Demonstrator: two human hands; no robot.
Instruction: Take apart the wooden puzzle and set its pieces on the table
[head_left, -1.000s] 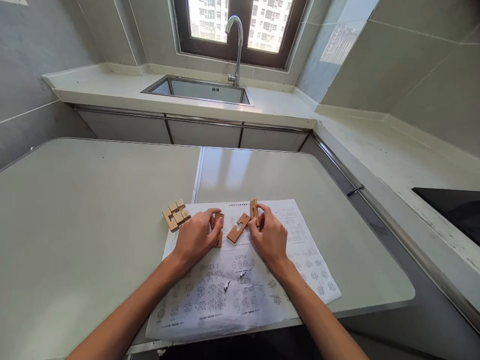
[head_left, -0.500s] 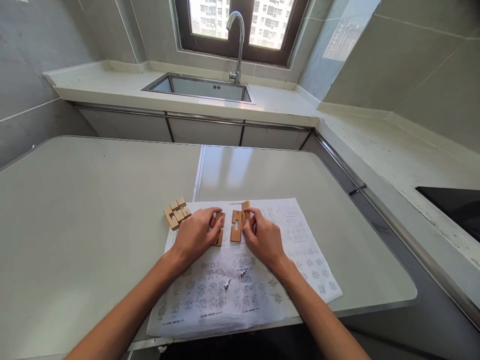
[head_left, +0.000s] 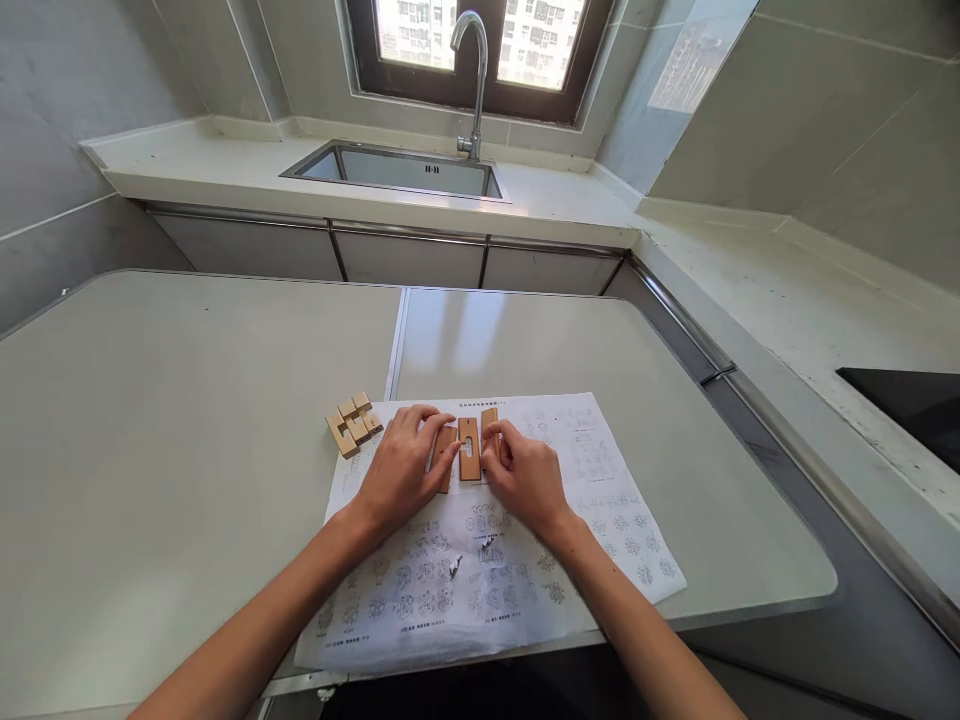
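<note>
Three flat brown wooden puzzle pieces lie side by side on a printed sheet. My left hand curls over the left wooden puzzle piece, thumb and index finger on it and partly hiding it. The middle wooden puzzle piece, with a slot cut in it, lies flat between my hands, close to my left fingertips. My right hand has its fingers closed on the right wooden puzzle piece, whose lower part is hidden.
Lighter notched wooden blocks sit grouped left of my left hand. Small torn spots mark the sheet. The white table has a seam. Beyond it are a counter with a sink and a faucet.
The left piece has shifted slightly right and tilted, and the middle piece now lies closer to it. My left fingertips have moved right, toward the middle piece. My right hand has shifted slightly left.
</note>
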